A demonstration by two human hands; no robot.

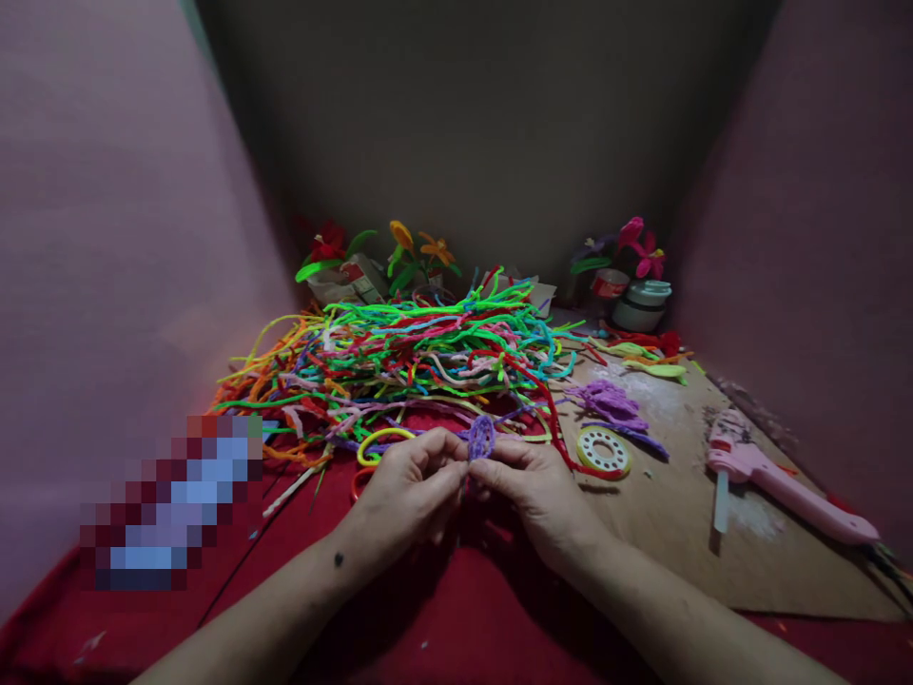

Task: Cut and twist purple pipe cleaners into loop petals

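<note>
The left hand (417,485) and the right hand (532,480) have fingers closed in a pinch, and together they hold one small purple loop (482,436) above the red cloth (442,628). From it, the wire pile (435,352) lies toward eleven o'clock, the glue gun (791,492) at three o'clock.

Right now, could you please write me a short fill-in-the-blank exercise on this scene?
The left hand and right hand hold a looped piece coloured ____.
The pink glue gun lies to the ____ of the right hand.
The cloth beneath the hands is ____.
Missing words: purple; right; red.
</note>
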